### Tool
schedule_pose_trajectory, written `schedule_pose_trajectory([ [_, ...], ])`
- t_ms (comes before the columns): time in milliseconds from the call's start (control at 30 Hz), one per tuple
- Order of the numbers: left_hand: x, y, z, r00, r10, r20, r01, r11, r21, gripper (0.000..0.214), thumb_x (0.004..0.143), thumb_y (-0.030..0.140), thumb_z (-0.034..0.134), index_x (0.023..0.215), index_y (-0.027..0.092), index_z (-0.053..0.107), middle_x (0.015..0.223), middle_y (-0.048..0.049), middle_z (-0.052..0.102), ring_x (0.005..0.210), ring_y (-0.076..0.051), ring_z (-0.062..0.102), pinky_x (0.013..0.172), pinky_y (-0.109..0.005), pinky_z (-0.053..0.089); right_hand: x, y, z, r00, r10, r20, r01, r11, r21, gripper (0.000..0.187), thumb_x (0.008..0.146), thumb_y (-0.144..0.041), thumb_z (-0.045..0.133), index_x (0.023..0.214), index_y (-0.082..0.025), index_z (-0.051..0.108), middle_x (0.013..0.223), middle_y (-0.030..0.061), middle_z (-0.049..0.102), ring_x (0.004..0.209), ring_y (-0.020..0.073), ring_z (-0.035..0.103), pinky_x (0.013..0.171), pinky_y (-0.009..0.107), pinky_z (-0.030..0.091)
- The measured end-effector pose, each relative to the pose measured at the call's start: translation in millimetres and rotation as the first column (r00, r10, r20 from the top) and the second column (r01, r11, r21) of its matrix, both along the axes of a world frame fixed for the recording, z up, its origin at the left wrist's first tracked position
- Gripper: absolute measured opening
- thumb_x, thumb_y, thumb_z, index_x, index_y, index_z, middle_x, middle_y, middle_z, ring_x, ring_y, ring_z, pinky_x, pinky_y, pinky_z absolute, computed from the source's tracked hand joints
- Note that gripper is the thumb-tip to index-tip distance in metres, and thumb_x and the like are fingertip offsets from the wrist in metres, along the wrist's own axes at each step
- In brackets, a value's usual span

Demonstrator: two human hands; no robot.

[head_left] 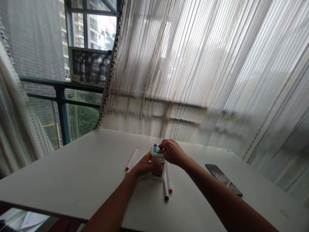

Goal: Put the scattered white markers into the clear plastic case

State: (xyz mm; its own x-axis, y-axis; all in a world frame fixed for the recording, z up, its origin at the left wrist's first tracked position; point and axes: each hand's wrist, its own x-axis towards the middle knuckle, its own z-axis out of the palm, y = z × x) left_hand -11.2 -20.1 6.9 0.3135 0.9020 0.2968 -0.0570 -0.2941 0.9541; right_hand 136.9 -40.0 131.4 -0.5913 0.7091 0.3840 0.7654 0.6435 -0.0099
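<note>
Marker box (158,156) upright on white table (72,175), capped markers inside. Left hand (144,165) wraps its left side — firm hold. Right hand (172,150) over rim, fingers bunched at dark cap; cannot tell whether pinching. Loose markers (169,178) both sides — phone (224,179) well apart, right.

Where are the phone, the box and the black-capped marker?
Phone (223,179), head view: middle of its upper face.
Box (158,164), head view: label on its front.
Black-capped marker (165,186), head view: its barrel.
</note>
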Motion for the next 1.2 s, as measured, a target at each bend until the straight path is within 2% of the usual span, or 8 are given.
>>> schedule_pose_trajectory([
  [233, 1, -1, -0.3, 1.0, -0.002, 0.003, 0.002, 1.0, 0.007, 0.059, 0.049, 0.037, 0.085, 0.096, 0.016, 0.055, 0.089, -0.0049, 0.062, 0.08, -0.022, 0.059, 0.072, -0.032, 0.044, 2, -5, 3.0, 0.999, 0.028, -0.024, -0.028, 0.999, -0.025, 0.024, 0.073, -0.009, 0.053, 0.085, -0.016, 0.072, 0.079, 0.0069, 0.07, 0.069, 0.0162, 0.061, 0.065, 0.024, 0.042],
  [500, 0, 1, -2.2, 1.0, -0.012, -0.005, 0.012, 1.0, 0.018, 0.062, 0.05, 0.037, 0.085, 0.1, 0.016, 0.054, 0.092, -0.0058, 0.062, 0.081, -0.022, 0.059, 0.073, -0.034, 0.045, 7, -11, -0.9, 0.984, 0.07, -0.165, -0.077, 0.996, -0.034, 0.022, 0.076, -0.008, 0.053, 0.085, -0.015, 0.072, 0.083, 0.0065, 0.069, 0.07, 0.0144, 0.06, 0.066, 0.023, 0.043],
  [700, 0, 1, -2.1, 1.0, -0.007, -0.017, 0.007, 1.0, 0.025, 0.064, 0.051, 0.036, 0.084, 0.103, 0.014, 0.054, 0.097, -0.009, 0.063, 0.084, -0.024, 0.061, 0.075, -0.035, 0.045, 15, -10, -10.1, 0.919, 0.067, -0.388, -0.079, 0.997, -0.013, 0.02, 0.079, -0.011, 0.051, 0.088, -0.013, 0.068, 0.096, 0.0095, 0.066, 0.082, 0.0177, 0.061, 0.077, 0.03, 0.047],
  [800, 0, 0, -0.6, 1.0, -0.008, -0.023, 0.009, 1.0, 0.029, 0.063, 0.051, 0.032, 0.084, 0.103, 0.013, 0.055, 0.098, -0.0095, 0.064, 0.085, -0.025, 0.061, 0.076, -0.036, 0.045, 24, -5, -26.2, 0.79, 0.02, -0.613, -0.036, 0.999, -0.013, 0.023, 0.078, -0.013, 0.047, 0.094, -0.013, 0.064, 0.1, 0.0111, 0.064, 0.086, 0.019, 0.06, 0.076, 0.032, 0.05],
  [933, -1, -1, 1.1, 1.0, 0.002, -0.027, -0.001, 0.999, 0.037, 0.057, 0.052, 0.027, 0.084, 0.1, 0.012, 0.058, 0.096, -0.0093, 0.065, 0.086, -0.026, 0.061, 0.077, -0.036, 0.045, 33, 1, -67.5, 0.579, -0.126, -0.805, 0.001, 0.988, -0.153, 0.025, 0.081, -0.022, 0.043, 0.097, -0.011, 0.06, 0.097, 0.0137, 0.064, 0.09, 0.0215, 0.06, 0.075, 0.033, 0.051],
  [1000, 0, -1, 0.3, 1.0, 0.018, -0.025, -0.017, 0.999, 0.039, 0.055, 0.051, 0.026, 0.084, 0.098, 0.011, 0.058, 0.094, -0.0092, 0.065, 0.085, -0.025, 0.06, 0.077, -0.036, 0.045, 34, 2, -92.9, 0.544, -0.147, -0.826, -0.021, 0.982, -0.188, 0.028, 0.086, -0.03, 0.041, 0.098, -0.013, 0.059, 0.098, 0.0133, 0.064, 0.091, 0.0223, 0.06, 0.078, 0.035, 0.051],
  [1100, 0, 1, -3.2, 1.0, 0.022, -0.02, -0.021, 0.999, 0.033, 0.055, 0.052, 0.028, 0.084, 0.098, 0.012, 0.059, 0.093, -0.009, 0.066, 0.085, -0.026, 0.061, 0.076, -0.036, 0.046, 31, 1, -125.0, 0.529, -0.1, -0.842, -0.085, 0.982, -0.17, 0.038, 0.092, -0.038, 0.03, 0.108, -0.017, 0.058, 0.11, 0.0116, 0.062, 0.097, 0.0221, 0.059, 0.082, 0.036, 0.05],
  [1200, 1, 3, -7.1, 1.0, 0.005, -0.024, -0.005, 1.0, 0.023, 0.055, 0.052, 0.032, 0.084, 0.098, 0.012, 0.06, 0.097, -0.0095, 0.066, 0.086, -0.027, 0.062, 0.075, -0.036, 0.048, 29, -2, -140.5, 0.536, 0.002, -0.844, -0.131, 0.988, -0.081, 0.044, 0.094, -0.043, 0.025, 0.112, -0.018, 0.058, 0.112, 0.0106, 0.062, 0.099, 0.0229, 0.059, 0.084, 0.038, 0.049],
])
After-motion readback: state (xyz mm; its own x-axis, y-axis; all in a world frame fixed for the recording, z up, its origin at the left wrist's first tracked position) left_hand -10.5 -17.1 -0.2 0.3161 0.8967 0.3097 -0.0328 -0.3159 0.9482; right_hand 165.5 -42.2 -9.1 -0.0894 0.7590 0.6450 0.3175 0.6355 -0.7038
